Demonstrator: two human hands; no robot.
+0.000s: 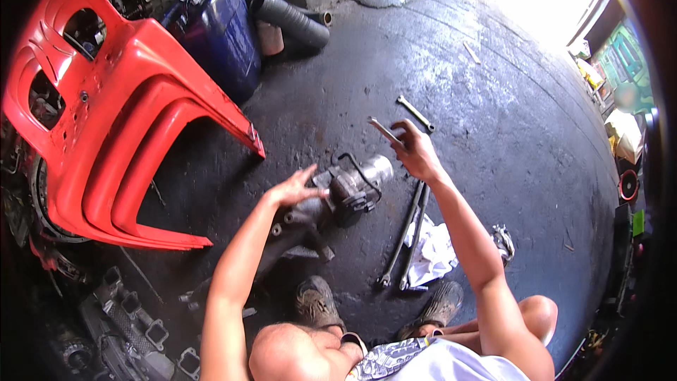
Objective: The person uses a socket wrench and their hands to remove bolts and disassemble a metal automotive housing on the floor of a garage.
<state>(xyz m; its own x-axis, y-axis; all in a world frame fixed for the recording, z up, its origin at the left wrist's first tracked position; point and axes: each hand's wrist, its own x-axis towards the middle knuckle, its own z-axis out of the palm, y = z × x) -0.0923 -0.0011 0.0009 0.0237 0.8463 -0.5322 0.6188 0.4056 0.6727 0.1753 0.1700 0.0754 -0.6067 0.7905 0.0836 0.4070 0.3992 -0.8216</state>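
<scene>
A grimy metal engine part [345,197] with a silver cylindrical end and a thin bent black pipe lies on the dark floor ahead of me. My left hand [300,188] is at its left side, fingers spread, with the fingertips at or just over the metal; whether they touch it I cannot tell. Above and right of the silver end, my right hand [419,155] is closed around a wrench [383,132] that points up and left. A second wrench [416,113] lies on the floor just beyond that hand.
Stacked red plastic chairs [151,127] lie tipped at the left. Behind them are a blue container [229,39] and a black corrugated hose [293,21]. Two long metal bars [403,240] and a white cloth [431,250] lie near my feet. Metal castings [134,324] fill the lower left.
</scene>
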